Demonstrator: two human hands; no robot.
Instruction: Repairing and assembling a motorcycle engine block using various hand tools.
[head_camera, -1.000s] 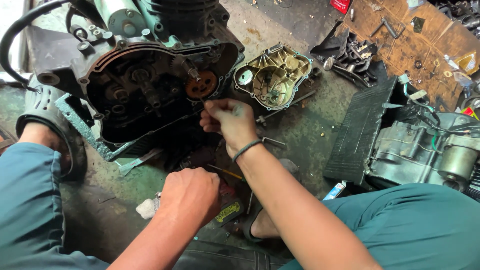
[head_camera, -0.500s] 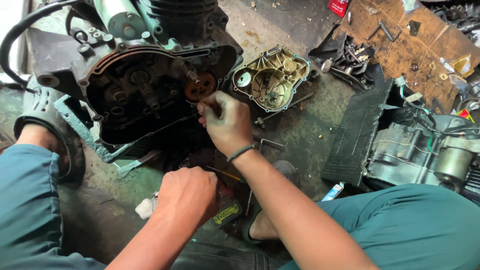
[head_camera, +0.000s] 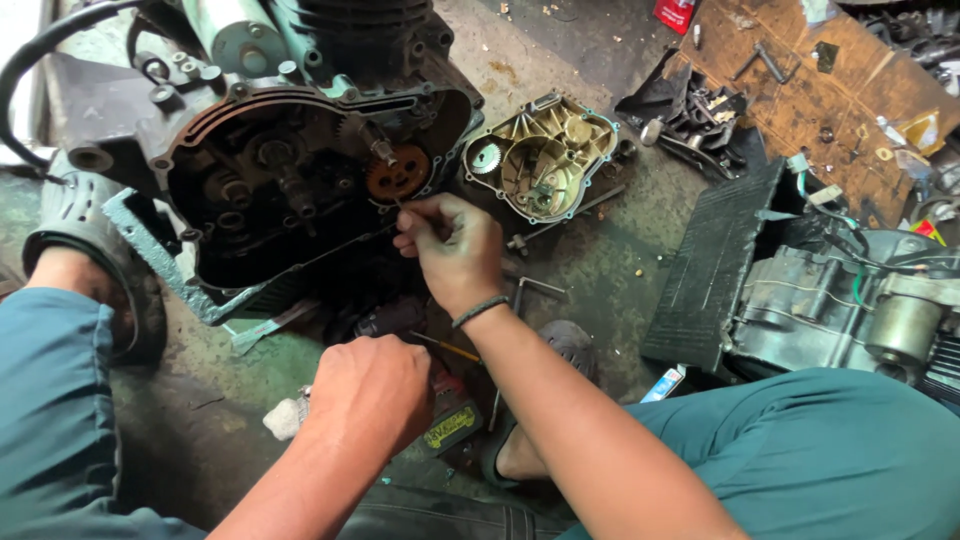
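Observation:
An opened engine case (head_camera: 290, 190) lies on the oily floor in front of me, its inner shafts showing and a copper-coloured gear (head_camera: 398, 177) at its right edge. My right hand (head_camera: 452, 250), a band on the wrist, pinches a thin tool just below that gear. My left hand (head_camera: 372, 395) is closed in a fist nearer to me, over a small dark object on the floor; what it holds is hidden. The removed side cover (head_camera: 540, 160) lies inside-up to the right of the case.
A second engine block (head_camera: 850, 310) and a black ribbed mat (head_camera: 715, 265) sit at the right. A wooden board (head_camera: 830, 90) with loose parts lies at the back right. A bent hex key (head_camera: 530, 290), a rag (head_camera: 285, 415) and my sandalled feet are nearby.
My right hand has risen toward the copper-coloured gear and now works just beneath it. My left hand has stayed closed in about the same place.

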